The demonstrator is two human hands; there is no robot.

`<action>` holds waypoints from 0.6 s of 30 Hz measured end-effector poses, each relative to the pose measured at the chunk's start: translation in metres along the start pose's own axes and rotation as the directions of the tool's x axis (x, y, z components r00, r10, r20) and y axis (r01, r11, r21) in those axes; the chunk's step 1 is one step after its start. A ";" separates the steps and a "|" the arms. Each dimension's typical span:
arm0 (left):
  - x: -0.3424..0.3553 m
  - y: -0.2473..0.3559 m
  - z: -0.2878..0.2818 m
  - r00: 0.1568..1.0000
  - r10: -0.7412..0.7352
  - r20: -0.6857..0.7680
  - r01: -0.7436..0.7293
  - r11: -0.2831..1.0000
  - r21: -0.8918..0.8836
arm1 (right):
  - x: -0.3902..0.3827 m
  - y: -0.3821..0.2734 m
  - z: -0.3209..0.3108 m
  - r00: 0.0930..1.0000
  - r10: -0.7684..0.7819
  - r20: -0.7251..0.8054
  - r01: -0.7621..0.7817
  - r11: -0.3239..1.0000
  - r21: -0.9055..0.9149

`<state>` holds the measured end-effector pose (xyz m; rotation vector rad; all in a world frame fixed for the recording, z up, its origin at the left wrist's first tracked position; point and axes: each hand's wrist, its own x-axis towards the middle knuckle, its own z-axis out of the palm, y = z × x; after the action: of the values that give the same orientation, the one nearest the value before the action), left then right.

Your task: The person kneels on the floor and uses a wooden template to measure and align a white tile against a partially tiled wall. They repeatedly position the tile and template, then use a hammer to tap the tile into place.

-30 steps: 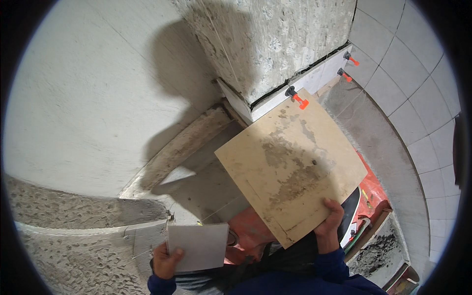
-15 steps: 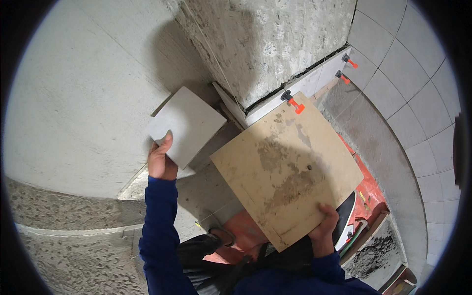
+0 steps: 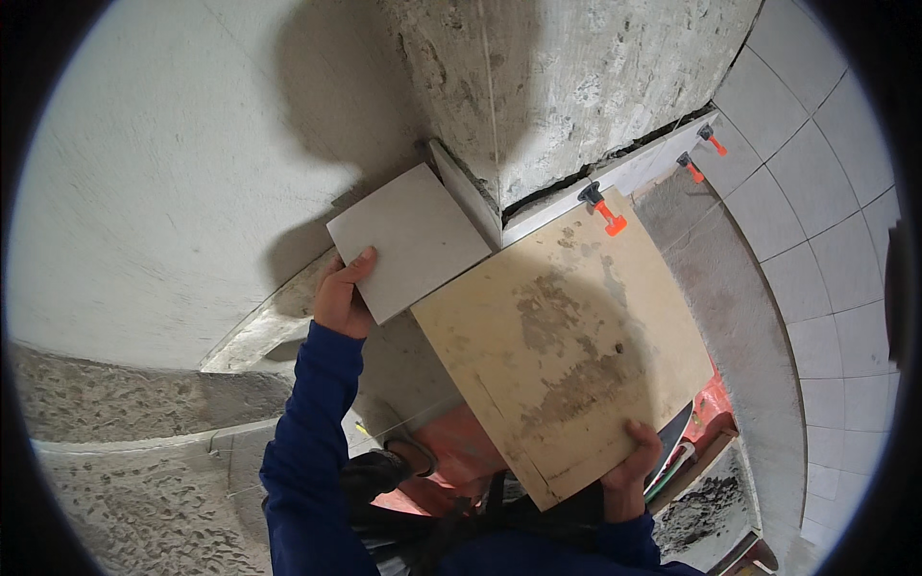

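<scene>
Below the concrete pillar (image 3: 595,96) I see a big beige tile (image 3: 562,336), the right hand (image 3: 634,466) curled round its near edge, thumb on top, other fingers hidden. Just beside it, a smaller grey tile (image 3: 413,240) is clasped in the left hand (image 3: 341,300), thumb on its face.

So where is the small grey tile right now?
In the head view, the grey tile is left of centre in the left hand, beside the upper-left edge of the beige board, near the foot of the rough pillar.

hands (image 3: 344,296) (image 3: 634,463) x2 | beige brd (image 3: 567,346) x1 | held gry tile (image 3: 410,242) x1 | blk/org clips (image 3: 603,209) (image 3: 691,168) (image 3: 713,140) x3
</scene>
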<state>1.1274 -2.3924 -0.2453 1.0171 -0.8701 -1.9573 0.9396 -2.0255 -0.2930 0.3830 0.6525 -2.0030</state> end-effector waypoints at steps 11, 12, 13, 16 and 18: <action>0.010 -0.004 0.001 0.998 -0.023 0.067 0.022 1.000 0.012 | 0.001 0.002 0.006 0.998 -0.022 0.061 0.022 1.000 0.004; 0.011 -0.005 0.000 0.997 -0.013 0.070 0.013 1.000 0.003 | 0.001 0.001 0.006 0.998 -0.025 0.058 0.025 1.000 -0.009; 0.011 -0.006 0.000 0.997 -0.003 0.072 0.004 1.000 -0.006 | 0.001 0.001 0.007 0.998 -0.014 0.067 0.015 1.000 -0.007; 0.014 -0.006 0.000 0.997 0.022 0.068 -0.023 0.999 0.023 | 0.001 0.001 0.007 0.998 -0.009 0.055 0.011 0.999 -0.042; 0.014 -0.006 0.001 0.997 0.020 0.070 -0.021 1.000 0.016 | 0.001 0.001 0.006 0.999 -0.018 0.036 0.020 0.999 -0.051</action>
<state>1.1191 -2.4015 -0.2550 0.9501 -0.9337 -1.9815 0.9396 -2.0302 -0.2888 0.3112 0.6862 -2.0027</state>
